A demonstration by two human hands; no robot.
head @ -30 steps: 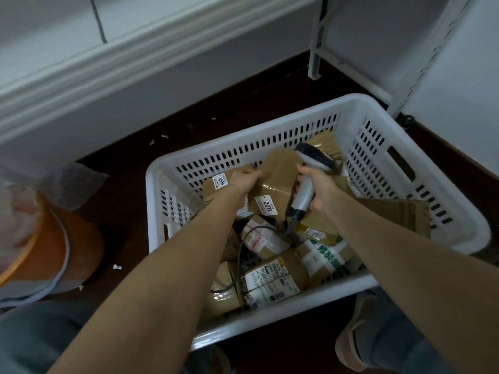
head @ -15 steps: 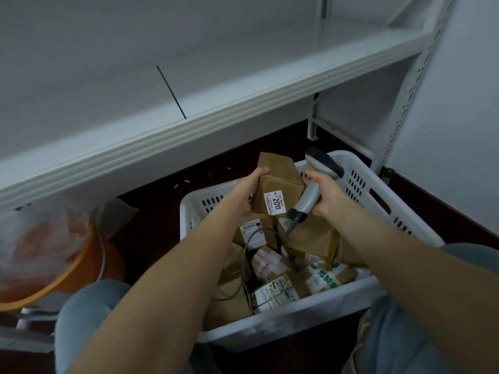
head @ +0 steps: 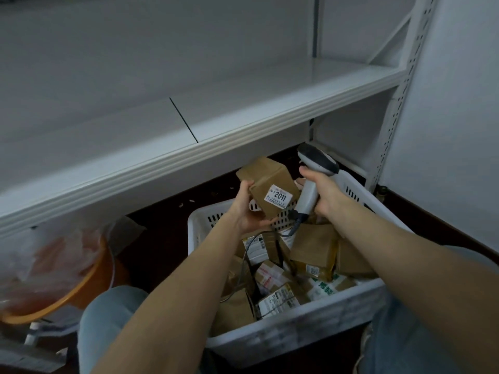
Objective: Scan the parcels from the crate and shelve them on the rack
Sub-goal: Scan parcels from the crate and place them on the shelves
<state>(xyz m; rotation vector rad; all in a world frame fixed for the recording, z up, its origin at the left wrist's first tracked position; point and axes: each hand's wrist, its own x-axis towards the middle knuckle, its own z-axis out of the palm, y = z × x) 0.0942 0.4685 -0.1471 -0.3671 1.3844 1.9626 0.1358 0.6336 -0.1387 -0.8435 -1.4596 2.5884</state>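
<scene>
Clasps a brown parcel [head: 270, 190] labelled 2011 in the left grip [head: 244, 211], fingers curled round it, above the far-left corner of the white crate [head: 297, 323]. Wraps the right grip [head: 327, 196] round the handle of the scanner [head: 318, 159], just right of the parcel. Holds both below and near of the rack shelf [head: 243, 125].

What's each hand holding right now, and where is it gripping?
The left hand grips the brown parcel labelled 2011 by its lower left corner; the right hand holds the barcode scanner by its handle.
</scene>
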